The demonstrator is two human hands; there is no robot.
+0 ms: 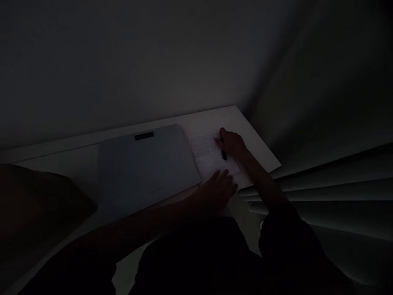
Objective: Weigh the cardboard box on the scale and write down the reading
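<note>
The scene is very dark. A white sheet of paper (211,162) with rows of small printed or written characters lies on a white table. My right hand (232,143) is closed over the sheet's right side, around a short, dark, pen-like object (224,152); its exact kind is hard to make out. Resting at the sheet's near edge, my left hand (218,187) has its fingers apart and holds nothing. Left of the paper is a flat grey-blue panel (147,168), like a bathroom scale, with a dark window near its far edge and faint lettering near the front.
The white table (258,151) ends in a corner at the right and runs along a plain wall (138,61). Dark, folded curtain-like cloth (337,192) hangs to the right. A large dark shape (39,200) stands at the left, its kind unclear.
</note>
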